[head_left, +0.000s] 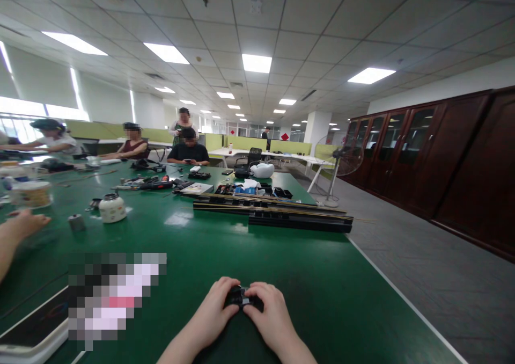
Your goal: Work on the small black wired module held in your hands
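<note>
A small black part with a greyish, shiny middle (243,298) is held between my two hands just above the green table (193,278). My left hand (217,302) grips its left end, thumb below and fingers above. On its right end my right hand (269,305) closes in the same way. The fingers cover much of the part, and its exact kind cannot be made out. To the left lies a phone-like device with a dark screen (36,324), partly covered by a blurred patch.
Long black rails (300,223) with thin rods lie across the table ahead. A white jar (112,208) and a grey metal cylinder (76,223) stand at the left, near another person's hand (30,224). Tools (151,183) lie farther back. Several people sit beyond.
</note>
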`<action>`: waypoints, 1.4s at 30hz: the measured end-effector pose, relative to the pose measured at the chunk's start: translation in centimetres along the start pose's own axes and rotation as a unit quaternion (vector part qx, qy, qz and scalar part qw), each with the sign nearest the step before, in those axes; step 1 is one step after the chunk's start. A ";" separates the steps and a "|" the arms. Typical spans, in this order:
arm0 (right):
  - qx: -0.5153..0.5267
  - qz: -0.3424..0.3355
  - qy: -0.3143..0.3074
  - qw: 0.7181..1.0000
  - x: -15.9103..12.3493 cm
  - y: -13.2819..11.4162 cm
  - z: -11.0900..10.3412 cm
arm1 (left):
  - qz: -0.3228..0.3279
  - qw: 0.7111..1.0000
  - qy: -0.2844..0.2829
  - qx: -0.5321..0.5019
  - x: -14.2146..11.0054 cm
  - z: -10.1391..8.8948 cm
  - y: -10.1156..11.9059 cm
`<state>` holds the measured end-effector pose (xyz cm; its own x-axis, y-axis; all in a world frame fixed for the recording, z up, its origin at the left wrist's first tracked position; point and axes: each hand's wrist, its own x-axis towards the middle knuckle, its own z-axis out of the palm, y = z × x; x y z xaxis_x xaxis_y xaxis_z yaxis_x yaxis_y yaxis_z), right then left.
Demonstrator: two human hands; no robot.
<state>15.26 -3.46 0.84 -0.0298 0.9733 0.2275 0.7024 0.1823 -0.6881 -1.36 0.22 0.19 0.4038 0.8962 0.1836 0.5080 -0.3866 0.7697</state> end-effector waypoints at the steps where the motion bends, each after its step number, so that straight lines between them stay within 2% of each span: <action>1: 0.001 0.001 0.001 1.000 0.0 0.0 0.0 | 0.002 1.000 0.001 -0.001 0.0 0.0 0.0; 7: 0.012 -0.002 0.010 1.000 -0.1 -0.2 -0.1 | 0.005 1.000 0.004 -0.007 -0.1 -0.1 0.2; 15: -0.004 0.001 0.003 1.000 0.0 0.0 0.0 | 0.018 1.000 0.025 0.004 0.0 0.4 -0.7; 21: -0.013 0.002 0.003 1.000 -0.1 -0.1 0.0 | -0.012 1.000 0.022 -0.005 0.1 0.4 -0.5; 28: 0.017 -0.003 0.016 1.000 -0.2 -0.4 -0.3 | -0.002 1.000 0.018 -0.014 0.2 0.3 -0.7; 35: 0.061 0.027 0.071 0.995 0.1 0.5 -0.9 | -0.029 0.999 0.009 -0.010 0.1 0.1 -0.4; 42: 0.113 0.043 0.176 0.977 0.4 1.9 -1.4 | -0.047 0.999 0.008 -0.015 0.3 0.1 -0.3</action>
<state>17.58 -2.90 0.61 0.2966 0.8850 0.3588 0.5163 0.1675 -0.8399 -1.36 0.57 -0.08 0.3425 0.9318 0.1199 0.5193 -0.2941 0.8024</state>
